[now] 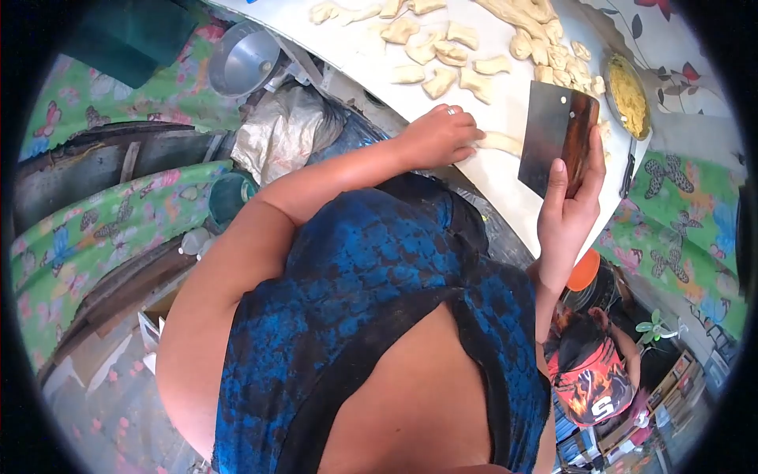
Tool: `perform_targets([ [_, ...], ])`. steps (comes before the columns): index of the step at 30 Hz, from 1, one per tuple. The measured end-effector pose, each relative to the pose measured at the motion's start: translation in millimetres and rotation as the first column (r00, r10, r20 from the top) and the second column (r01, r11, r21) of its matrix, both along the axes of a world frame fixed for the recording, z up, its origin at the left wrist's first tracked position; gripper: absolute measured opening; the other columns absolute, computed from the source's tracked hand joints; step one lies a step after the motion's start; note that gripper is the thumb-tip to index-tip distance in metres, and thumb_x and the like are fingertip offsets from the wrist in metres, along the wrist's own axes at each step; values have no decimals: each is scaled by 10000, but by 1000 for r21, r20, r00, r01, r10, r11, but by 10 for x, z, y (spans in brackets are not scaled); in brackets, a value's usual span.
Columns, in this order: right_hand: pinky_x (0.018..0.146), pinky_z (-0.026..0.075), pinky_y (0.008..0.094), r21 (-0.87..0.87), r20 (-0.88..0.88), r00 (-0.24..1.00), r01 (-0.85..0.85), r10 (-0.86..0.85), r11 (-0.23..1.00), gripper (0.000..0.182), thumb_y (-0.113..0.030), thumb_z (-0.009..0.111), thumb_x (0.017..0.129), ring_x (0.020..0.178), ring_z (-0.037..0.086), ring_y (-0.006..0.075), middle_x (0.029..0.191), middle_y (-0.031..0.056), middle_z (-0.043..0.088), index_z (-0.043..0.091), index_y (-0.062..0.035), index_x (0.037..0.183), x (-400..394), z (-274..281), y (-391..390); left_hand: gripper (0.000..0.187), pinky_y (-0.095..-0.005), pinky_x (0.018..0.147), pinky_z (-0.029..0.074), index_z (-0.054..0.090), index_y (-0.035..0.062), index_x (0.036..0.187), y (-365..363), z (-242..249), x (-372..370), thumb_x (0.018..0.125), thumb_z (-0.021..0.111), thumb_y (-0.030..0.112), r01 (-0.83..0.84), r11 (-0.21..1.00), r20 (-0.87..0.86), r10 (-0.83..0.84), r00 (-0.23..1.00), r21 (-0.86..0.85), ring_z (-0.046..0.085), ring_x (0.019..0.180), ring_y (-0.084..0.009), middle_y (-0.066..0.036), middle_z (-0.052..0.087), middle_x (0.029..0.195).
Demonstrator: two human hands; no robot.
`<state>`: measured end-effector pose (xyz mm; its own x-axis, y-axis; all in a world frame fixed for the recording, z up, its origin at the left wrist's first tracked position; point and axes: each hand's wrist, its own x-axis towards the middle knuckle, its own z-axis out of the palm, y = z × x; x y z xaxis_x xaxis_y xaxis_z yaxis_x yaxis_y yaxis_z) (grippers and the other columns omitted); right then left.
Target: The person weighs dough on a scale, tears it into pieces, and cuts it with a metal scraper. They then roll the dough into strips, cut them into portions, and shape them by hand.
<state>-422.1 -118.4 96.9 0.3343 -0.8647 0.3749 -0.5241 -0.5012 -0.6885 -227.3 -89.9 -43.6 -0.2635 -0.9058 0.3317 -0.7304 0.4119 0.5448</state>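
"What's nearest?"
"The right hand (572, 207) — thumb and fingers clamped around a cutter (545, 130)."
"And the left hand (442, 136)?"
"Fingers curled at one end of a dough strip (501, 143) on the table (505, 188) (pinching or merely touching, I can't tell)."
"The strip's other end?"
"By the blade."
"Beyond?"
"Dough pieces (475, 85) — and yellow food (629, 95) in a dish (607, 83)."

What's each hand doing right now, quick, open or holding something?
Left hand: fingers curled at the dough strip; whether its grip is closed can't be told.
Right hand: closed, holding the broad-bladed cutter.
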Motion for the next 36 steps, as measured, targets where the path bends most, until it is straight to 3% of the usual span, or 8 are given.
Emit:
perform_targets([
  [3,908,467,380,157,-84,995,-41,55,987,522,-34,514,897,1139,567,330,1284,206,535,377,-96,1397,68,-181,-18,314,-376,841,430,632,96,1076,-11,-11,2,792,663,224,20,999,14,-19,1000,-31,554,927,-248,-69,590,946],
  [4,875,479,398,175,-290,950,-66,115,982,550,-22,513,881,1082,584,366,1236,223,556,370,-122,1403,131,-313,-35,314,-376,841,430,632,96,1076,-16,-15,-1,792,663,224,5,1000,12,-4,1000,-30,554,927,-248,-69,590,946],
  [12,820,485,445,194,-258,956,-91,140,977,574,-33,503,884,1035,583,400,1244,226,540,333,-135,1423,204,-461,-141,230,-369,829,439,654,100,946,-32,-100,-9,755,657,227,-20,994,-14,19,1000,-106,564,937,-243,-60,574,893],
  [18,911,444,417,227,-340,902,-196,266,954,652,19,493,846,1163,506,384,1338,202,473,274,-106,1447,135,-336,34,248,-362,790,436,630,92,952,-39,-91,-30,739,681,207,-39,995,-24,38,999,-87,556,918,-241,-59,563,896],
  [26,944,437,393,316,-283,928,-149,243,937,595,-14,474,880,1193,509,355,1330,200,491,289,-96,1439,182,-316,-222,196,-409,791,447,619,69,931,-49,-89,-15,766,627,174,-80,996,-104,77,992,-29,560,893,-300,-99,562,879],
  [30,1024,373,353,130,56,994,-102,96,986,545,-52,494,909,1271,451,271,1406,179,424,318,-42,1424,-222,-244,-336,206,-423,801,447,614,41,953,23,75,42,790,594,165,-319,935,-276,352,895,157,563,903,-323,-120,561,884],
  [32,1060,316,346,40,-45,999,19,-17,999,552,-51,515,915,1311,394,249,1444,163,375,306,-6,1424,-348,-84,-314,251,-423,815,448,621,45,1002,34,99,47,798,614,191,-294,938,-230,332,915,184,558,941,-317,-112,576,948],
  [36,1057,319,342,193,-7,994,-109,112,975,544,-64,512,924,1326,369,244,1453,165,360,308,-18,1426,-199,62,-174,321,-397,878,415,635,101,1079,4,82,-74,798,661,255,-251,962,-32,249,968,-108,546,997,-283,-69,582,1072],
])
